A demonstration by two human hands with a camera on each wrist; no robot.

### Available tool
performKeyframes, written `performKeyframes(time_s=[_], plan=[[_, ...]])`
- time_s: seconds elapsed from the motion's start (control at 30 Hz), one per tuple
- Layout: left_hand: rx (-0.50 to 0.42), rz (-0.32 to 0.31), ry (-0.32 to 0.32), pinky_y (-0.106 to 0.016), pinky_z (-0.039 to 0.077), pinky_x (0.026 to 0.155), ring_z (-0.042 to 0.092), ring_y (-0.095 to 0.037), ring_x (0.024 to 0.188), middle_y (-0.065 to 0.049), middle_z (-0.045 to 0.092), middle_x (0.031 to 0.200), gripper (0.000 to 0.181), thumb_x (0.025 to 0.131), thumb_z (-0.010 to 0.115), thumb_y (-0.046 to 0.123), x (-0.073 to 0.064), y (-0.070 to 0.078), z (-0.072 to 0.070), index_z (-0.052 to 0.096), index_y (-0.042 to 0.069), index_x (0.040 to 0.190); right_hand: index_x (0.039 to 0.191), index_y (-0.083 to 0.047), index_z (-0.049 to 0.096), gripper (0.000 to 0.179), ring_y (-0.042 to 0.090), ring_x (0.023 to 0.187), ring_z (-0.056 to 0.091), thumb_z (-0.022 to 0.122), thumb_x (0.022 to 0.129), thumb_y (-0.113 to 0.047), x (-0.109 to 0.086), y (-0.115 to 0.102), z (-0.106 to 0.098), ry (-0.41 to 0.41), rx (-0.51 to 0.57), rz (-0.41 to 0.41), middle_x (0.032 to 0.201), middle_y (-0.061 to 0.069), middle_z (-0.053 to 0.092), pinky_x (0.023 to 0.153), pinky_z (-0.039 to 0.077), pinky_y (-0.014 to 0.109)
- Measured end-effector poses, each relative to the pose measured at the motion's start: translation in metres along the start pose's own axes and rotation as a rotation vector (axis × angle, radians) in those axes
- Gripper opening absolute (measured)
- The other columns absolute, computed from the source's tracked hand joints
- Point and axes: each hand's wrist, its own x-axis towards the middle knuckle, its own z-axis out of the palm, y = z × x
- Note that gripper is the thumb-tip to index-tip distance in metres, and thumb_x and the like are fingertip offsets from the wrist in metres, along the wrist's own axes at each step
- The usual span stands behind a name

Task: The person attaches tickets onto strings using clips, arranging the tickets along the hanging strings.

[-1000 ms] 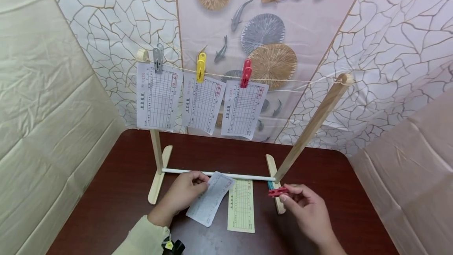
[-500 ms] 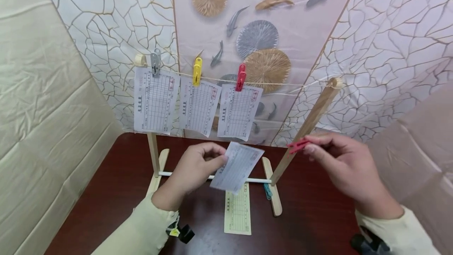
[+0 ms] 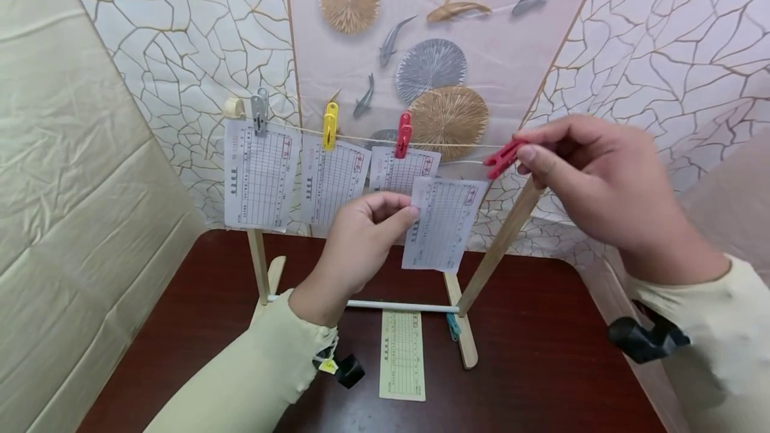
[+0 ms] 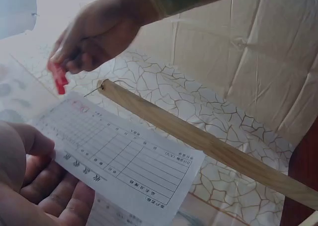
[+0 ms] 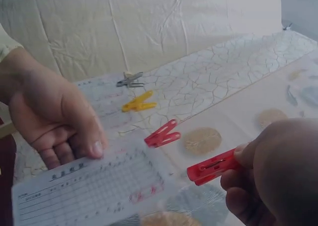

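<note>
My left hand [image 3: 367, 239] pinches the left edge of a white printed receipt slip [image 3: 445, 226], held up just below the string [image 3: 463, 145]. Between thumb and fingertips my right hand [image 3: 601, 186] grips a red clothespin [image 3: 504, 158] close to the string, right of the slip's top corner. In the right wrist view this clothespin [image 5: 213, 167] points toward the slip [image 5: 94, 191]. Three white slips hang on the string from a grey clothespin [image 3: 259, 112], a yellow clothespin [image 3: 330, 127] and another red clothespin [image 3: 404, 135]. The held slip partly covers the third hanging one.
A wooden post [image 3: 505, 246] supports the string at the right, joined by a white bar [image 3: 397, 306] at its base. On the dark table [image 3: 511, 366] lies a yellow slip [image 3: 402, 356]. A blue clothespin [image 3: 453, 327] lies by the right foot [image 3: 469, 346].
My left hand has lifted the white slip from near the tabletop up to the string. The right hand has raised the red clothespin to string height.
</note>
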Motion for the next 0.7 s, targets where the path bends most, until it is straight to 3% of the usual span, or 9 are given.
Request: performKeyframes(time_s=[0.17, 0.33, 0.53, 0.7], plan=[[-0.004, 0.017, 0.029, -0.033, 0.066, 0.083, 0.074, -0.019, 0.096, -0.006, 0.081, 0.11, 0.016, 0.105, 0.082, 0.023, 0.009, 0.01, 0.01, 0.085, 0.012, 0.116, 0.118, -0.012, 0.086, 0.013, 0.007, 0.061, 0.066, 0.079, 0.106, -0.015, 0.026, -0.009, -0.004, -0.028, -0.128, 0.005, 0.079, -0.011, 0.077, 0.057, 0.051, 0.016], [-0.004, 0.013, 0.039, -0.031, 0.067, 0.081, 0.075, -0.016, 0.094, -0.005, 0.083, 0.11, 0.017, 0.104, 0.083, 0.022, 0.014, 0.015, 0.018, 0.086, 0.011, 0.117, 0.12, -0.018, 0.084, 0.016, 0.012, 0.054, 0.061, 0.076, 0.109, -0.026, 0.041, -0.013, -0.006, -0.111, -0.195, 0.072, 0.071, -0.003, 0.072, 0.049, 0.044, 0.023], [-0.004, 0.004, 0.053, -0.03, 0.067, 0.08, 0.076, -0.015, 0.091, -0.004, 0.084, 0.109, 0.019, 0.104, 0.083, 0.024, 0.018, 0.018, 0.025, 0.087, 0.011, 0.118, 0.122, -0.017, 0.083, 0.019, 0.016, 0.05, 0.059, 0.075, 0.11, -0.029, 0.051, -0.013, -0.006, -0.173, -0.185, 0.127, 0.067, 0.002, 0.07, 0.046, 0.041, 0.027], [0.0, 0.016, 0.065, -0.03, 0.068, 0.08, 0.076, -0.013, 0.092, -0.005, 0.084, 0.108, 0.021, 0.105, 0.083, 0.024, 0.021, 0.021, 0.028, 0.086, 0.009, 0.12, 0.121, -0.017, 0.084, 0.018, 0.015, 0.053, 0.064, 0.075, 0.11, -0.029, 0.056, -0.01, -0.001, -0.192, -0.175, 0.147, 0.075, -0.004, 0.074, 0.047, 0.041, 0.027]])
